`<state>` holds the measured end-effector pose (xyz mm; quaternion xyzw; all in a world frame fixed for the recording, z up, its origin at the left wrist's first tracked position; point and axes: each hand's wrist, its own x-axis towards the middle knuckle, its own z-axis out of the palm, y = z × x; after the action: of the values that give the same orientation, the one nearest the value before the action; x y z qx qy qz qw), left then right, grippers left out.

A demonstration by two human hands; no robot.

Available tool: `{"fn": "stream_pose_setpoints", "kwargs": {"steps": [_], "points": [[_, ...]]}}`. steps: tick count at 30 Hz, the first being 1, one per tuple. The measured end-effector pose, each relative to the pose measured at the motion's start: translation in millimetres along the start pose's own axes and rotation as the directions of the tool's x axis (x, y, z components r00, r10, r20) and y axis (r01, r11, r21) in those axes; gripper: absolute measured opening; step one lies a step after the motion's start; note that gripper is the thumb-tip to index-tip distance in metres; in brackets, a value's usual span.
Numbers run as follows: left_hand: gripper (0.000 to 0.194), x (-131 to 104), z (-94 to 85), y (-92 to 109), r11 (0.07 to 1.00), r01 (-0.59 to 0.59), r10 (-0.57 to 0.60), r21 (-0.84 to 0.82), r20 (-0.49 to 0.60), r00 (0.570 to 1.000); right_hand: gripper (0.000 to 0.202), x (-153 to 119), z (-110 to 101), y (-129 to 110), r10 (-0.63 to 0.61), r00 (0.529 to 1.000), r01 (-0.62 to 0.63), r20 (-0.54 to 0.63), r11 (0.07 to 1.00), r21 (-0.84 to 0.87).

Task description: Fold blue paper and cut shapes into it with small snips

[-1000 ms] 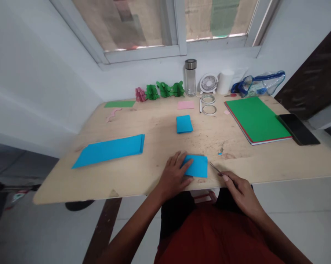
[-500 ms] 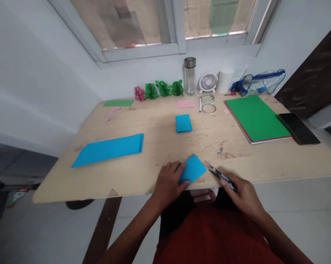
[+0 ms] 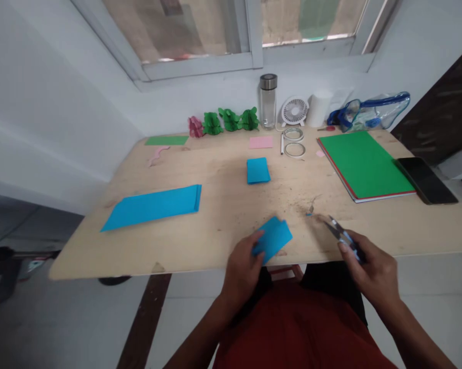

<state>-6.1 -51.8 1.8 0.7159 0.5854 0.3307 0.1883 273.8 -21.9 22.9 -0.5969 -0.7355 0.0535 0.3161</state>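
My left hand [image 3: 244, 266] pinches a small piece of blue paper [image 3: 276, 240] between thumb and fingers, near the front edge of the table. The paper shows two offset corners. To the right, my right hand [image 3: 371, 266] is closed around small snips [image 3: 342, 236], whose blades are apart and point up and left. A blue paper square [image 3: 258, 170] lies behind the held piece. Long folded blue paper [image 3: 154, 206] rests on the left part of the table.
Along the wall stand green paper shapes [image 3: 231, 119], a glass bottle [image 3: 268, 105] and a small fan [image 3: 294, 110]. Tape rings [image 3: 294, 149] lie before the fan. Green sheets [image 3: 365, 166] and a phone [image 3: 426, 179] are at the right.
My right hand has moved right with the snips, away from the blue paper. The paper in my left hand has shifted slightly right, and its layers now look offset.
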Motion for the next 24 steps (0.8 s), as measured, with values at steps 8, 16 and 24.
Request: {"fn": "stream_pose_setpoints", "kwargs": {"steps": [8, 16, 24], "points": [[0.029, 22, -8.0, -9, 0.994, -0.110, 0.111, 0.020, -0.031, 0.993, 0.029, 3, -4, 0, 0.008, 0.999, -0.010, 0.036, 0.998, 0.066], [0.016, 13, -6.5, 0, 0.973, -0.220, 0.224, 0.074, -0.043, 0.974, 0.033, 20, 7, 7, -0.195, 0.951, 0.192, 0.240, 0.981, 0.034], [0.015, 8, -7.4, 0, 0.967, -0.254, 0.252, 0.011, 0.079, 0.964, 0.033, 24, 11, 16, -0.328, 0.891, 0.335, 0.314, 0.942, 0.033]]}}
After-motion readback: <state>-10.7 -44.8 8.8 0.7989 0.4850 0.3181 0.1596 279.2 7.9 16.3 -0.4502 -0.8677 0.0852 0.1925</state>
